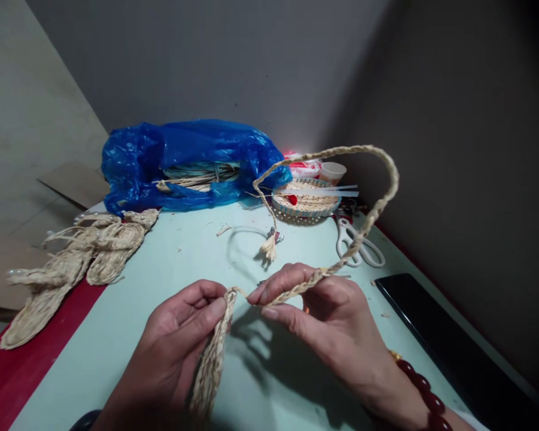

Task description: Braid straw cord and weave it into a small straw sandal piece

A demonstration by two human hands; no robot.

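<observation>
**Layered at one end, a long loop loose at the other**

Here I am over the pale green table [175, 251], my left hand [179, 344] pinching the top of a layered straw strip [213, 359] between thumb and fingers. My right hand [332, 329] grips the plaited cord [388, 185] just beside it, thumb against fingertips, and a thin strand bridges the gap! Progress, I'd judge: the plaiting looks done, and the rows in my left hand lie neatly together. Unlaid: that big loop, arching up and round to its frayed tuft. Over left, sole-shaped straw pieces [117, 251] look further along, beads and all.
</observation>
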